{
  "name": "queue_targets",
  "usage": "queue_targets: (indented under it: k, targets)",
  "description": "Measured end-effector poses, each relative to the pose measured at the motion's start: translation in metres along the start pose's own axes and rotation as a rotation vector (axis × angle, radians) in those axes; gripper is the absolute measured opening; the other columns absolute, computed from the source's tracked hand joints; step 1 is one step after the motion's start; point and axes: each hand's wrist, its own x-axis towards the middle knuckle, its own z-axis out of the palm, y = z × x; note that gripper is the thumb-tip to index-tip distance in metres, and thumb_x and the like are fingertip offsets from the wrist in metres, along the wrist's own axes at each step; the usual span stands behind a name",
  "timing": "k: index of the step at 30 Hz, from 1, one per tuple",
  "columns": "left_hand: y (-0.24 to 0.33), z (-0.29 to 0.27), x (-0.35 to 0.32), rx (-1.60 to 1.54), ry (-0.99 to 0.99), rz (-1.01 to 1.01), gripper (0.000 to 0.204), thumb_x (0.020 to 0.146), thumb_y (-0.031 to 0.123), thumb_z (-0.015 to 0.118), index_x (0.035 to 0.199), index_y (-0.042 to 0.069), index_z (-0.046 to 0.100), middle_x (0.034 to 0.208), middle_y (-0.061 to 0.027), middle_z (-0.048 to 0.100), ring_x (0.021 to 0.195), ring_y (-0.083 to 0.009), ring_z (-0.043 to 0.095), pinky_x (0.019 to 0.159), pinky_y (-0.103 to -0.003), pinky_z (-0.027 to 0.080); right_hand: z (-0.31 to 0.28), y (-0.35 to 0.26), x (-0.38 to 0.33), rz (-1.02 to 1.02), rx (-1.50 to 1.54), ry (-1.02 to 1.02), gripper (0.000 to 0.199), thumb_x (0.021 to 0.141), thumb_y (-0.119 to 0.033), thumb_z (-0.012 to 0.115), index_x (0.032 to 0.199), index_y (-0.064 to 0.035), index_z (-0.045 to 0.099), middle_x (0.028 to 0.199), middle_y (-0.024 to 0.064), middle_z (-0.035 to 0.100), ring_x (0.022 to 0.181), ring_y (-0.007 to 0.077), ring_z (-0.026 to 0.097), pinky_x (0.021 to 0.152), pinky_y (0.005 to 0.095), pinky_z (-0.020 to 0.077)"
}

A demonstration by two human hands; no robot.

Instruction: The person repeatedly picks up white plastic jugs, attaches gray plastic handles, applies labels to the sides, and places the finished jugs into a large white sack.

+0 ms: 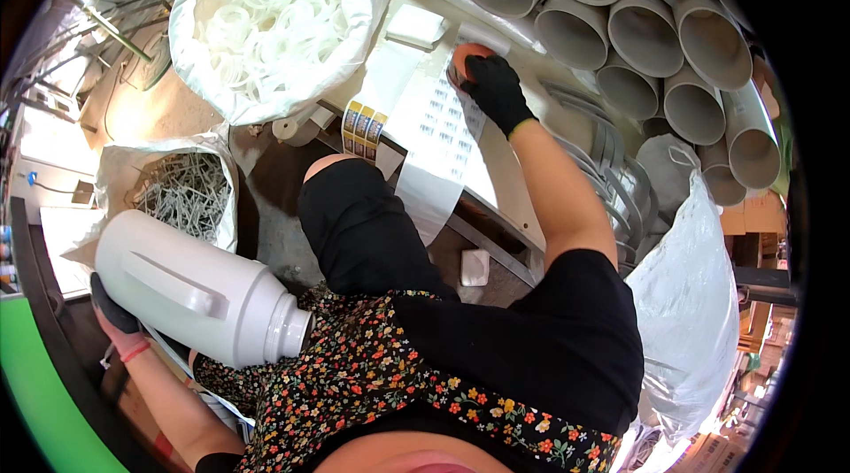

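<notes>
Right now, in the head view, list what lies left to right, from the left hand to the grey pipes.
Left hand → white plastic jug → sack of white rings → strip of printed labels → right hand on an orange pad → stacked grey pipes.

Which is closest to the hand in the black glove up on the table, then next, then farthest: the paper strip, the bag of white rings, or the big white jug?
From the right hand, in the head view:
1. Paper strip: just beside the hand, on the table.
2. Bag of white rings: farther left, at the top.
3. Big white jug: lower left, held by the left hand.
</notes>
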Motion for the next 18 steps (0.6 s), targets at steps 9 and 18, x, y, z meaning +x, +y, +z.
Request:
queue_targets:
  k: [9,18]
  targets:
    - [-0.017,0.027,0.03,0.232,-0.039,0.203,0.035,0.099,0.024,0.048,0.116,-0.005,0.059,0.109,-0.0102,0.064,0.097,-0.0166,0.06,0.084,-0.028,0.048,-0.002,0.004,0.02,0.077,0.021,0.0,0.034,0.077,-0.021,0.068,0.109,-0.01,0.061,0.105,0.0128,0.065,0.098,0.033,0.06,0.088,0.044,0.0469]
    - [-0.023,0.031,0.006,0.205,-0.006,0.125,0.038,0.1,0.028,0.046,0.119,-0.003,0.059,0.112,-0.0093,0.063,0.097,-0.0161,0.059,0.083,-0.027,0.047,-0.013,-0.022,0.011,0.076,0.021,0.064,0.033,0.077,-0.018,0.069,0.108,-0.0099,0.063,0.108,0.0139,0.063,0.103,0.0333,0.057,0.089,0.0441,0.0466]
